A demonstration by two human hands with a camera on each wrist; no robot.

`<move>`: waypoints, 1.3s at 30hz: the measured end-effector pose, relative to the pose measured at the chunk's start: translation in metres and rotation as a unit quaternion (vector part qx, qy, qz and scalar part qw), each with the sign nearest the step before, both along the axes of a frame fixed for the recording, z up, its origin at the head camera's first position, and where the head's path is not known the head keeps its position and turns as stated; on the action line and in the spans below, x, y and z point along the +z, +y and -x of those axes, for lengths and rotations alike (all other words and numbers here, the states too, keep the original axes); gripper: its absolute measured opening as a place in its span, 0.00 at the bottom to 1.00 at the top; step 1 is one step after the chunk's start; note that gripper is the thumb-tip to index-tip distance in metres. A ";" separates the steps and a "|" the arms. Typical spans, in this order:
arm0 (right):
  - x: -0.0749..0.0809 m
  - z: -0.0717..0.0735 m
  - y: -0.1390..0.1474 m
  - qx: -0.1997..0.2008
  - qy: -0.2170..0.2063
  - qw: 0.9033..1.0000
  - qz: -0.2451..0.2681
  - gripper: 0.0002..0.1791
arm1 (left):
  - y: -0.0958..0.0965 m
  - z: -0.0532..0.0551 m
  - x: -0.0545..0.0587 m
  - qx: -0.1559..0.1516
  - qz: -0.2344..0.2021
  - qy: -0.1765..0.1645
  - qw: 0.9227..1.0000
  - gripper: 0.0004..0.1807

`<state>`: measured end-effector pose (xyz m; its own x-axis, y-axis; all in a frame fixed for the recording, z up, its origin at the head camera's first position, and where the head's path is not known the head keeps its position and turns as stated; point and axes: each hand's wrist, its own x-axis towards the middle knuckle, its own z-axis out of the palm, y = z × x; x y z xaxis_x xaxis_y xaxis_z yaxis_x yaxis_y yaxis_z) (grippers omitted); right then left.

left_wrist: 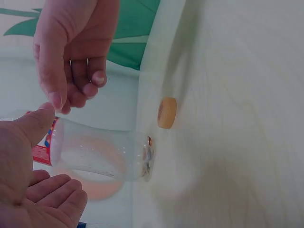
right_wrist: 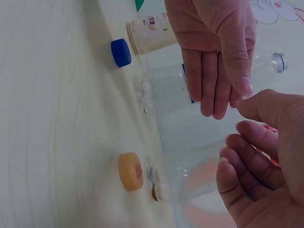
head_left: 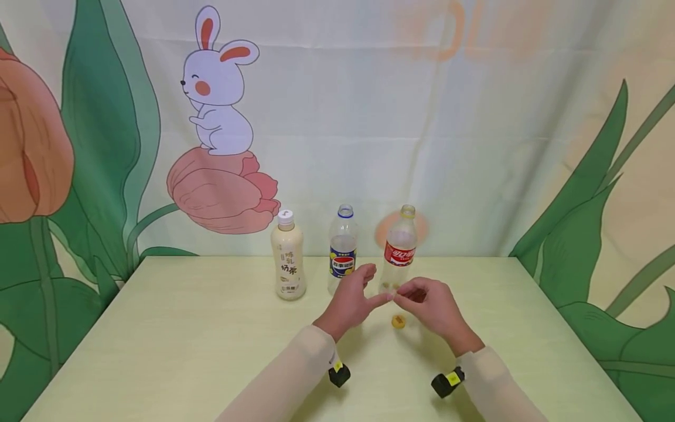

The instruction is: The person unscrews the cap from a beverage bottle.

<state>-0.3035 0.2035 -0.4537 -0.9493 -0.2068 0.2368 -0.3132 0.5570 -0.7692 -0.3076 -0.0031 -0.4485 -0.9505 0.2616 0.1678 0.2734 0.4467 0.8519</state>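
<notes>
Both hands hover over the table, thumb tips meeting or nearly so, with nothing held. My left hand (head_left: 350, 299) has its fingers extended. The right hand (head_left: 429, 302) keeps its fingers loosely curved. Behind them stands an uncapped clear cola bottle (head_left: 403, 237) with a red label. Its yellow-orange cap (head_left: 398, 321) lies on the table below the right hand. Left of it is an uncapped clear bottle (head_left: 344, 234) with a blue label, partly covered by my left hand. In the right wrist view a blue cap (right_wrist: 121, 52) lies near that bottle.
A capped bottle of milk tea (head_left: 288, 258) stands to the left of the two clear bottles. The pale table (head_left: 184, 340) ends at a hanging cloth backdrop (head_left: 337, 146) printed with a rabbit, flowers and leaves.
</notes>
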 end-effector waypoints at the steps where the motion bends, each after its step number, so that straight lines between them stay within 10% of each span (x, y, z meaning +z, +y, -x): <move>1: 0.002 -0.002 -0.002 -0.001 -0.004 1.000 0.007 0.08 | -0.002 -0.004 0.001 -0.003 -0.002 0.003 1.000 0.41; 12: 0.009 -0.023 -0.025 0.015 -0.014 0.998 0.052 0.09 | -0.033 -0.048 0.007 0.005 0.002 0.063 0.998 0.28; 19: 0.006 -0.030 -0.036 0.033 -0.021 0.996 0.076 0.07 | -0.055 -0.066 0.000 0.076 -0.017 0.082 0.994 0.21; 39: 0.035 -0.029 -0.106 0.066 -0.005 0.985 0.160 0.11 | -0.103 -0.048 -0.008 0.263 -0.076 0.128 0.953 0.21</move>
